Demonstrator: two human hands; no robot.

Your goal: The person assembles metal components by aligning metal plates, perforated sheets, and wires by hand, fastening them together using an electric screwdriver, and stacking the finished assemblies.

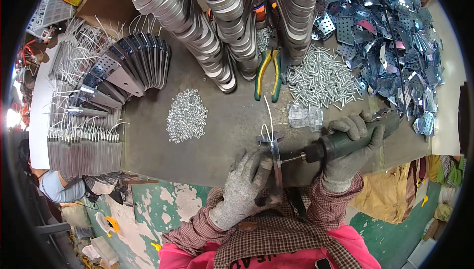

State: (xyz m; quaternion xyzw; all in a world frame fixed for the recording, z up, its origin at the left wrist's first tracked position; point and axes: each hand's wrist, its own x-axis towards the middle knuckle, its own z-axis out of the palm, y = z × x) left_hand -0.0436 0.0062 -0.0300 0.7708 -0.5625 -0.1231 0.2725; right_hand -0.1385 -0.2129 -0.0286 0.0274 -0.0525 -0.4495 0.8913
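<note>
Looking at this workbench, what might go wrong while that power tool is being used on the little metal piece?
The left hand pins the metal bracket right beside the tip of the power driver held by the right hand; a slip could reach the fingers. The leaning plate stacks might topple, and the loose nuts could scatter.

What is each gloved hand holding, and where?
The right hand grips a power screwdriver around its body. The left hand holds a narrow metal bracket by its near end.
</note>
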